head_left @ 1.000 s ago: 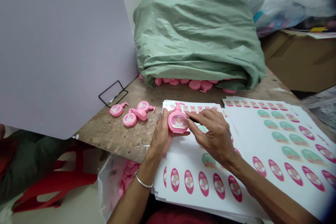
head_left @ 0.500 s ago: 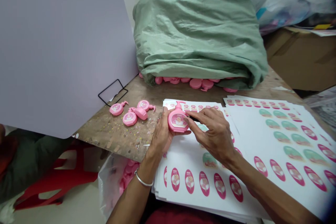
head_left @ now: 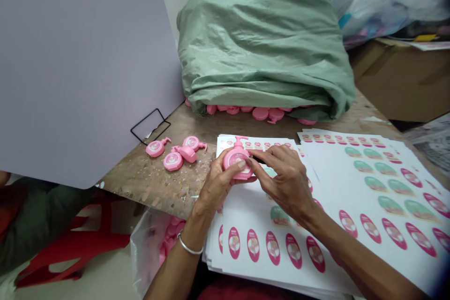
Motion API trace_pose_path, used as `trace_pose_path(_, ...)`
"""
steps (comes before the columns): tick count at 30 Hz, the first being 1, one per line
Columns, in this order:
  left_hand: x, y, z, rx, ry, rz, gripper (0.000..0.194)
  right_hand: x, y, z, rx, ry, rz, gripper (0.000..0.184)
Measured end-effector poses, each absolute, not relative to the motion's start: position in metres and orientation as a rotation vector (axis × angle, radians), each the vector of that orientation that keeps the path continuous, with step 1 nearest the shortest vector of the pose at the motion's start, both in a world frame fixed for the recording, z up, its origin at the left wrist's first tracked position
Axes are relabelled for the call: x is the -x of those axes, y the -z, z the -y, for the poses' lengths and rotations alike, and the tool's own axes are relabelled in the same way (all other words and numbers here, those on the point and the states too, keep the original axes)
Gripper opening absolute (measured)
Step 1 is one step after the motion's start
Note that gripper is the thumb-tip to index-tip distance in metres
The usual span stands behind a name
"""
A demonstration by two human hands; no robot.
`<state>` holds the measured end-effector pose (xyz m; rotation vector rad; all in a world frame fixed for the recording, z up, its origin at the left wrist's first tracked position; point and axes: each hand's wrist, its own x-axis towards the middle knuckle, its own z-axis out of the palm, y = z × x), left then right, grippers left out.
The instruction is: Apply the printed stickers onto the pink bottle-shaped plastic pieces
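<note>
The left hand (head_left: pixel 218 186) cradled a small pink plastic pump bottle (head_left: pixel 237 161), its thumb across the bottle's face, while the right hand (head_left: pixel 286 180) pinched the bottle's edge with its fingertips. The hands were together on it, above white sheets of oval pink labels (head_left: pixel 274 246). The step looked like seating a label, though the thumb hid part of it; smoothing it down seemed called for next. Beyond the left hand, three similar pink bottles (head_left: pixel 173 161) lay on the scarred wooden desk (head_left: pixel 140 187). Farther ahead, pink caps (head_left: pixel 260 113) sat beneath a green woven sack (head_left: pixel 263 42).
</note>
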<state>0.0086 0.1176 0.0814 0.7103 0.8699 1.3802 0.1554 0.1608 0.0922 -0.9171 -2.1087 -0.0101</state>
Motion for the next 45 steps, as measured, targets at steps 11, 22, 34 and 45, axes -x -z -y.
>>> trace_pose_path(11,-0.013,-0.088,-0.107,-0.708,-1.245,-0.886,0.047,-0.159,-0.087,-0.179,1.062,-0.589,2.05,0.072)
trace_pose_path(22,0.075,-0.036,-0.125,-0.998,-1.287,-2.071,0.032,-0.196,-0.029,-0.326,1.474,-0.365,2.068,0.021)
trace_pose_path(34,0.045,-0.061,-0.139,-1.923,-1.416,-2.017,0.036,-0.179,-0.078,-0.32,1.393,-0.822,1.984,0.04)
trace_pose_path(45,-0.002,-0.066,-0.134,-1.048,-1.393,-1.455,0.032,-0.171,-0.071,-0.228,1.214,-1.038,1.959,0.041)
